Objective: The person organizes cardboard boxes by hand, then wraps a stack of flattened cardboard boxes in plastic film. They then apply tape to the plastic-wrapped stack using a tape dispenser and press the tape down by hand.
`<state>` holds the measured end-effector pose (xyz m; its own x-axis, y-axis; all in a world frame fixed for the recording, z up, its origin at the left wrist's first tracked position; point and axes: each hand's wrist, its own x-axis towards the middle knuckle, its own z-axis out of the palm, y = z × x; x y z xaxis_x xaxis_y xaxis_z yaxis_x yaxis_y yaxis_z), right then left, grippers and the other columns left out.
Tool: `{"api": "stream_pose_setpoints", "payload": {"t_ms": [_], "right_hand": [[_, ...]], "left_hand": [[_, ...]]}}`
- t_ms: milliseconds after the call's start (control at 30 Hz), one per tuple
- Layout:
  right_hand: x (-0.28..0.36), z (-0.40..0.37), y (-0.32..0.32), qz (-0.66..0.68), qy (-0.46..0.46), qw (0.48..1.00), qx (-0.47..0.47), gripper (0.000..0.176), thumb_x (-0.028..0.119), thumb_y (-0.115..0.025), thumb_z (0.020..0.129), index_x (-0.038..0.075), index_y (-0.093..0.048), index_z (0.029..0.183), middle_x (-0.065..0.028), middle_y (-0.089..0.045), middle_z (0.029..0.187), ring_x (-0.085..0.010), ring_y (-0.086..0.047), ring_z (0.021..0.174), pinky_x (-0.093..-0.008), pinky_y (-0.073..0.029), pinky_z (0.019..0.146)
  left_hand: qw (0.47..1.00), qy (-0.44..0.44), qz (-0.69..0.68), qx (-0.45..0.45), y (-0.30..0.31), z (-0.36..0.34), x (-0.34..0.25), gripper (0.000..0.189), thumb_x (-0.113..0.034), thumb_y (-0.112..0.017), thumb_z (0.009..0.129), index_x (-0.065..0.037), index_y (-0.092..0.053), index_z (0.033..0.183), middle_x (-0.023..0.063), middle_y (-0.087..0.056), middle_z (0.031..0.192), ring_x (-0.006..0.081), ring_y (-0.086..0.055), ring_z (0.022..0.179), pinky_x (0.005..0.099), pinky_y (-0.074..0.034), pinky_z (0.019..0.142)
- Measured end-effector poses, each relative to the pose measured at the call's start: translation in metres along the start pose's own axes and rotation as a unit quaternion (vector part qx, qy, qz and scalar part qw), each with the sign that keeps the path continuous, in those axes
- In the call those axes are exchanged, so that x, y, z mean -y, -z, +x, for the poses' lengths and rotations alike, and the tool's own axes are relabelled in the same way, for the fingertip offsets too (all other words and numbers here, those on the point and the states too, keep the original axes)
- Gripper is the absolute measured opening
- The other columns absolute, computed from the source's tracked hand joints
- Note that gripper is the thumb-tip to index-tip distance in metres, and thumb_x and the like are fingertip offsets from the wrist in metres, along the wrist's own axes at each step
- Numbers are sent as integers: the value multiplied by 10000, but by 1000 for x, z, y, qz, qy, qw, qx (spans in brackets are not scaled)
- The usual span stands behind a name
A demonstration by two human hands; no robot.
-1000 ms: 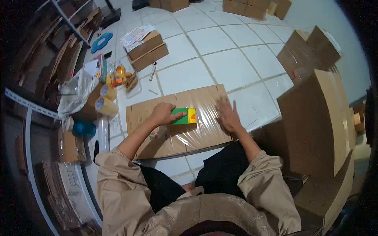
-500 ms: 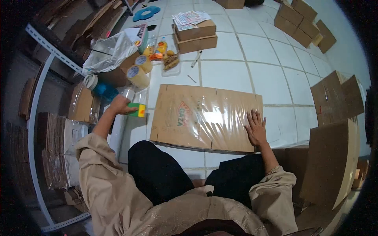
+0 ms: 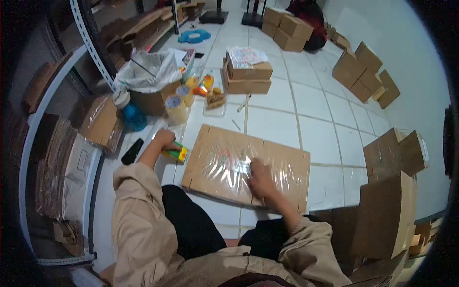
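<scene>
A flat cardboard piece [image 3: 284, 179] lies on the floor before my knees, with shiny clear plastic film over its printed face. My right hand [image 3: 261, 181] is on the film near the middle of the cardboard, its fingers bent and smeared by motion. Just off the left edge, my left hand [image 3: 165, 139] is closed around a small green and yellow block-shaped thing [image 3: 179, 152], most of it under the fingers. A dark phone [image 3: 132, 151] lies to the left of that hand.
Tape rolls [image 3: 176, 111], a blue bottle [image 3: 132, 117] and a plastic-lined bin [image 3: 148, 74] stand at the left by a metal shelf [image 3: 91, 52]. Stacked boxes [image 3: 247, 86] and a marker [image 3: 244, 103] lie ahead. Open cartons [image 3: 382, 210] stand at right; a person [image 3: 310, 21] is at the back.
My right hand has slid left from the cardboard's right edge to its middle. The left hand still grips the green and yellow thing beside the left edge. The view has tilted up and turned.
</scene>
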<state>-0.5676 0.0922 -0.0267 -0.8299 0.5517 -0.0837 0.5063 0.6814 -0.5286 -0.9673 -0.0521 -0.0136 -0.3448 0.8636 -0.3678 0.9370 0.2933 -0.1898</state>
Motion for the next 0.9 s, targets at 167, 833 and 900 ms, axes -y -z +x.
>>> {"api": "stream_pose_setpoints", "payload": {"t_ms": [167, 833, 900], "right_hand": [[119, 77, -76, -55, 312, 947, 49, 665, 330, -531, 799, -19, -289, 1310, -198, -260, 1386, -304, -245, 1298, -492, -224, 1034], [137, 120, -107, -180, 229, 957, 0, 506, 366, -394, 840, 11, -452, 1195, -141, -321, 1359, -274, -250, 1286, -559, -202, 1007], [139, 120, -112, -191, 240, 952, -21, 450, 334, -393, 847, 8, -480, 1144, -145, -368, 1310, -283, -262, 1275, -588, -238, 969]], "left_hand": [[999, 28, -39, -3, -7, -25, 37, 625, -674, -557, 619, -85, -691, 777, 149, -644, 814, 308, -608, 801, 398, -432, 762], [995, 97, -31, 0, -13, 28, -27, 475, -513, -634, 631, -99, -680, 858, 96, -658, 900, 241, -624, 860, 404, -425, 810], [992, 116, -20, -35, -24, 36, -27, 334, -415, -606, 706, -107, -688, 804, 88, -665, 844, 230, -633, 810, 410, -404, 826]]}}
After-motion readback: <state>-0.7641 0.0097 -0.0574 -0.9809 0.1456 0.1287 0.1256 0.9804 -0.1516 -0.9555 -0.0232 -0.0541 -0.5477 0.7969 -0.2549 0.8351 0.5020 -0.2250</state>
